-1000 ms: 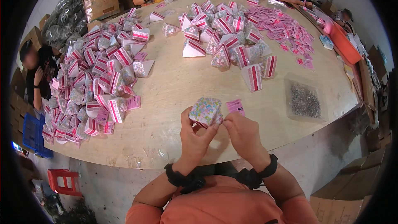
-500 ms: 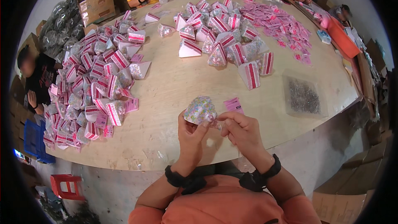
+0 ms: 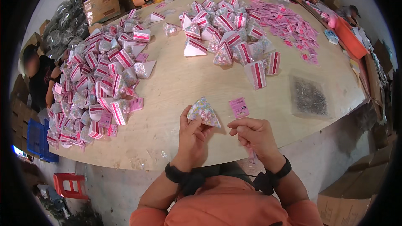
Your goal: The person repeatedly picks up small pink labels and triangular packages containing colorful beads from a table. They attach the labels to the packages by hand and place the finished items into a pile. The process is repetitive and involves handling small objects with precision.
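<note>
My left hand [image 3: 193,136] grips a wedge-shaped, cake-slice packet [image 3: 204,112] with a flowery, many-coloured face, tilted above the table. To its right, apart from the packet, my right hand [image 3: 254,136] is closed, thumb and forefinger pinched together. What sits in the pinch is too small to make out. A pinkish, see-through strip [image 3: 252,155] hangs below that hand; its upper end is hidden. Just beyond my right hand a pink printed card [image 3: 238,107] lies flat on the wooden table [image 3: 167,88].
Cake-slice packets [image 3: 104,71] pile up at left, with another heap [image 3: 226,29] at far middle beside many pink cards [image 3: 289,27]. A clear box of small dark pieces [image 3: 310,96] stands at right. Several people sit around the table. A red stool [image 3: 70,186] stands on the floor.
My right hand has drawn away from the packet, slightly right and down. In my left hand the packet has turned, now showing a more pointed, flowery face.
</note>
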A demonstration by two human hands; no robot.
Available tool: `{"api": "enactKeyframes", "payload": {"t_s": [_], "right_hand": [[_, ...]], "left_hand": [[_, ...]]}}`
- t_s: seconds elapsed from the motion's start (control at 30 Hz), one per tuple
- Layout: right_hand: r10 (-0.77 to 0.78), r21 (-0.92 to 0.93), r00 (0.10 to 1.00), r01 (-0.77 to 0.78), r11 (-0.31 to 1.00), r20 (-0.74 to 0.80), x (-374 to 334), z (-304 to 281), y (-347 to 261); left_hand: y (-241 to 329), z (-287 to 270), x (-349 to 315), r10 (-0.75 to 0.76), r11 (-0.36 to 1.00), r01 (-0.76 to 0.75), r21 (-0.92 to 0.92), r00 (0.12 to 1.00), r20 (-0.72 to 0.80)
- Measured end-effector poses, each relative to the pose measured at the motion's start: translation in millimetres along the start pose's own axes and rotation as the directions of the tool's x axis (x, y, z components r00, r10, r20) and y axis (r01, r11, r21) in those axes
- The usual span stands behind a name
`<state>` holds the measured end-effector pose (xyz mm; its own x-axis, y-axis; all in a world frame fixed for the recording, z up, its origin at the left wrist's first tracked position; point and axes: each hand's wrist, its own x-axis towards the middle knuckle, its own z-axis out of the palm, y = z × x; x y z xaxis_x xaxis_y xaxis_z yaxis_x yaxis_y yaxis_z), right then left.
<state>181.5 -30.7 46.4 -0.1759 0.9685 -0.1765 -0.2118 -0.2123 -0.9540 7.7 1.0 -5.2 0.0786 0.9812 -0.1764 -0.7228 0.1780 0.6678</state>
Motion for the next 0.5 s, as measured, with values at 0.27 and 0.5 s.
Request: {"api": "enactKeyframes", "payload": {"t_s": [0.27, 0.5], "right_hand": [[-0.020, -0.058, 0.999, 0.022, 0.998, 0.041, -2.2, 1.4, -0.9], [0.017, -0.229, 0.994, 0.009, 0.973, 0.110, -2.4, 2.8, 4.4]], "left_hand": [[8.1, -24.8, 7.0, 0.299, 0.801, -0.190, 0.568, 0.948, -0.105], [31.2, 1.2, -32.7, 0.429, 0.189, -0.531, 0.826, 0.801, 0.417]]}}
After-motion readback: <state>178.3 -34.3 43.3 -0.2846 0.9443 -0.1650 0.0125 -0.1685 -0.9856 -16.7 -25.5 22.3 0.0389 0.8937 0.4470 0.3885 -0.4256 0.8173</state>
